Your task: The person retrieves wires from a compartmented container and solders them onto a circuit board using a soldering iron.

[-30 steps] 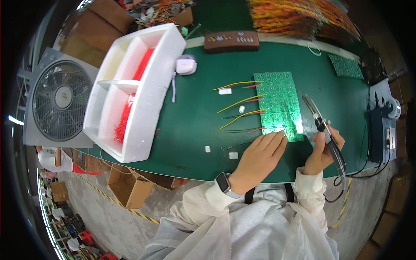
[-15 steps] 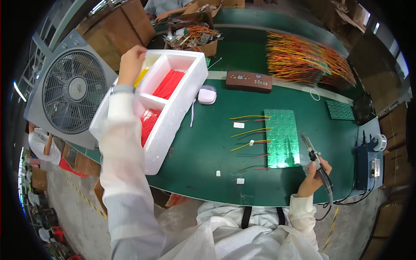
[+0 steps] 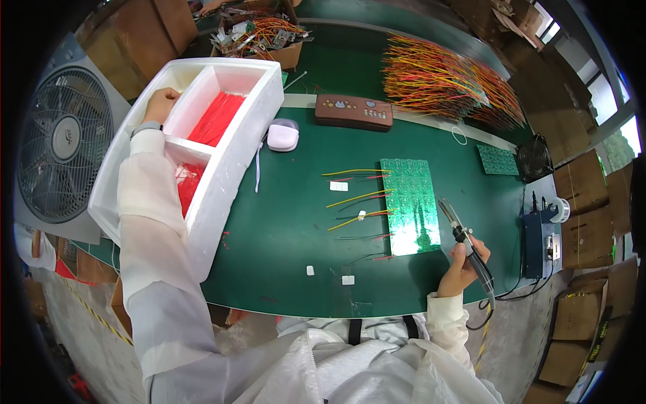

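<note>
My left hand reaches into the far left compartment of a white foam box. Its fingers are curled and partly hidden, so whatever they hold does not show. Red wires fill the compartment beside it, and a nearer compartment has more red wires. My right hand grips a soldering iron, its tip pointing up and left beside a green circuit board panel. Yellow, red and dark wires stick out from the panel's left edge in several groups.
A brown pencil case and a white-lilac small case lie behind. Bundled orange-yellow wires spread at the back. A blue soldering station stands right, near a smaller green board. A box fan stands left.
My left hand has lowered from above the foam box's rim into its far left compartment. The view has shifted, moving the scene left. My right hand still holds the soldering iron beside the panel.
</note>
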Tool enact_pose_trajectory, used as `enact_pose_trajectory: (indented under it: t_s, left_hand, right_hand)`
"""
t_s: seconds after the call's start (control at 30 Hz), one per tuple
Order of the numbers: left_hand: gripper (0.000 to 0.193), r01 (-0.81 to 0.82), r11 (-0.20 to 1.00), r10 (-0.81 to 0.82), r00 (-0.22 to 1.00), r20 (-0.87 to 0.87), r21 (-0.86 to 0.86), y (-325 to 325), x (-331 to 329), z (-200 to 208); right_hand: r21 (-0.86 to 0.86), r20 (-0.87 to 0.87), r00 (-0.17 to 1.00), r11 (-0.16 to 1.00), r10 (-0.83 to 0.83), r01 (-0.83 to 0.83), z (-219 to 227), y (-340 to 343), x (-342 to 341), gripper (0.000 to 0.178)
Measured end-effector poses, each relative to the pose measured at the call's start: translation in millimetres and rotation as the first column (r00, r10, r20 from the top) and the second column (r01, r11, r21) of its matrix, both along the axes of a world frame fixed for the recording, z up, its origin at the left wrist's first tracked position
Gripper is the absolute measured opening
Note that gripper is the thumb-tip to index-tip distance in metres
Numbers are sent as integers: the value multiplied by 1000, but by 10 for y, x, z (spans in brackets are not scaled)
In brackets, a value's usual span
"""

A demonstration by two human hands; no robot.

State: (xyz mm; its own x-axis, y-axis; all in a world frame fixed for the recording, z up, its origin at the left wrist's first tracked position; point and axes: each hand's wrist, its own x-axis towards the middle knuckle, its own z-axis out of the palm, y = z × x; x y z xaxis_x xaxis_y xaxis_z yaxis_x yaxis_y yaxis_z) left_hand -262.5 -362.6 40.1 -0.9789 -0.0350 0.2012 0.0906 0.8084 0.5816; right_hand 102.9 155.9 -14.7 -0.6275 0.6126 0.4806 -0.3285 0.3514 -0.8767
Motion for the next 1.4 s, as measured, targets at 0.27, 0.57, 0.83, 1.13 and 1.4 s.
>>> enact_pose_trajectory:
  t_s: [0.27, 0.57, 0.83, 1.13, 1.4]
  left_hand:
    - [5, -28, 995, 59, 940, -336, 95, 265, 195, 219]
    - [6, -82, 983, 128, 946, -298, 162, 309, 272, 102]
    - [17, -50, 983, 115, 919, -378, 178, 661, 687, 605]
    - [8, 413, 812, -553, 771, -317, -412, 2355, 2737, 713]
    - [9, 309, 947, -280, 926, -253, 83, 2559, 2950, -323]
  right_hand:
    - [44, -32, 999, 999, 33, -32, -46, 41, -18, 24]
    - [101, -57, 997, 994, 56, -50, -77, 122, 47, 21]
    - [47, -25, 996, 995, 91, -90, 56, 44, 124, 22]
    - [80, 12, 998, 995, 57, -58, 70, 37, 119, 25]
    - [78, -14, 983, 980, 184, -182, 70, 34, 74, 26]
